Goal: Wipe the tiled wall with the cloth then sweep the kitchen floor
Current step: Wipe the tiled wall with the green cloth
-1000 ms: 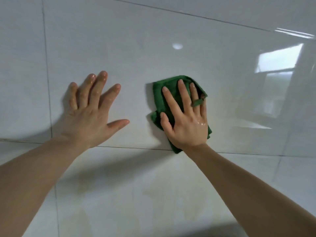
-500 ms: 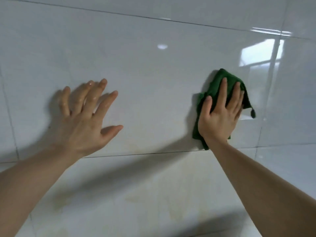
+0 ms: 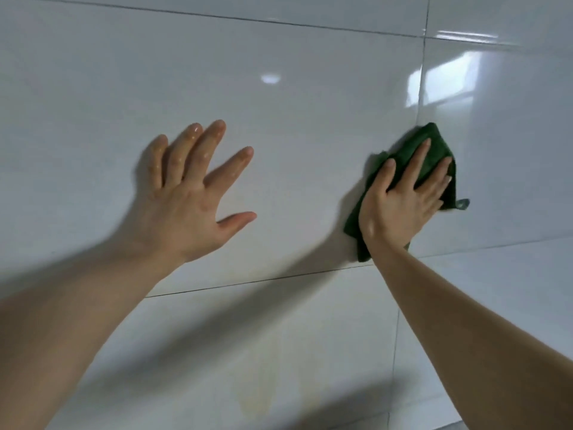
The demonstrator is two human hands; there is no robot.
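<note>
Glossy white tiles make up the wall point(image 3: 294, 119) that fills the view. A folded dark green cloth point(image 3: 434, 144) lies flat against it at the right, straddling a vertical grout line. My right hand point(image 3: 403, 203) presses on the cloth with fingers spread, covering its middle. A small loop tag sticks out at the cloth's right edge. My left hand point(image 3: 192, 197) rests flat on the wall to the left, fingers apart and wet, holding nothing.
A horizontal grout line point(image 3: 248, 282) runs just under both hands. The tile below it shows faint yellowish stains point(image 3: 263, 367). A bright window reflection point(image 3: 443, 79) sits on the tiles at the upper right.
My right hand has slid the cloth rightward across the wall, now over the vertical grout line. The left hand stays flat on the tile while the view shifts right.
</note>
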